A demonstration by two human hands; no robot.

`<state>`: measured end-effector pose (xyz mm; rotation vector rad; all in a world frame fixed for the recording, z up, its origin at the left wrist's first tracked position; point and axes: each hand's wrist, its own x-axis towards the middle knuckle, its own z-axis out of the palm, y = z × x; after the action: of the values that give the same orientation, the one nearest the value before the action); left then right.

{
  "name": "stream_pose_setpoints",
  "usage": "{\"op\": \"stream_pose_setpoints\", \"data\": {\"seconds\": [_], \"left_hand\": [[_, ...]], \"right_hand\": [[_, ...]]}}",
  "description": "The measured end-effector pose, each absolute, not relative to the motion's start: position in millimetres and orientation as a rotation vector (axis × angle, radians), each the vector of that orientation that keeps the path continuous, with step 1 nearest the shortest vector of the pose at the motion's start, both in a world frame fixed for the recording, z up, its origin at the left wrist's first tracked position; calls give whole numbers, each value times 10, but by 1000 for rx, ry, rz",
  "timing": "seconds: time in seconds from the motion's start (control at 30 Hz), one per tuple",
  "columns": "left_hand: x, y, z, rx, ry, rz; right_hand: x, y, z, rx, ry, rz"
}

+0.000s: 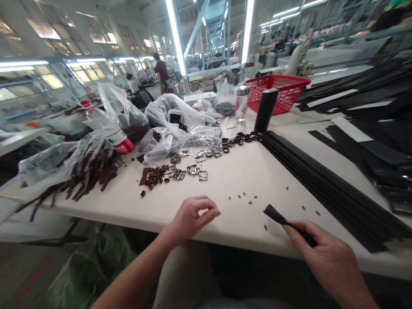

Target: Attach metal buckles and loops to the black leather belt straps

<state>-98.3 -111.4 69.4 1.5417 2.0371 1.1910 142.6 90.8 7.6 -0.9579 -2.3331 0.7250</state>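
Note:
My right hand grips a black strap between thumb and fingers, its flat end pointing left over the table's front edge. Most of the strap is hidden by the hand. At the table edge my left hand is curled, thumb and forefinger tips pressed together; anything between them is too small to make out. Several tiny dark pieces are scattered on the table between and beyond the hands. Metal buckles and a pile of small brown loops lie farther off. Black loops form a row behind them.
Long black straps are stacked at the right. Plastic bags, a tilted bottle, a glass jar, a black cylinder and a red basket stand at the back. Brown strips lie left.

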Motion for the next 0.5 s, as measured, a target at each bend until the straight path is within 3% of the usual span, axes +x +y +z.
{"op": "stream_pose_setpoints", "data": {"seconds": [0.17, 0.5], "left_hand": [[-1470, -1093, 651, 1521, 2378, 1020], [-1890, -348, 592, 1677, 2272, 1043]], "right_hand": [[1467, 987, -5, -1001, -2370, 791], [1488, 997, 47, -953, -2238, 989]]}}
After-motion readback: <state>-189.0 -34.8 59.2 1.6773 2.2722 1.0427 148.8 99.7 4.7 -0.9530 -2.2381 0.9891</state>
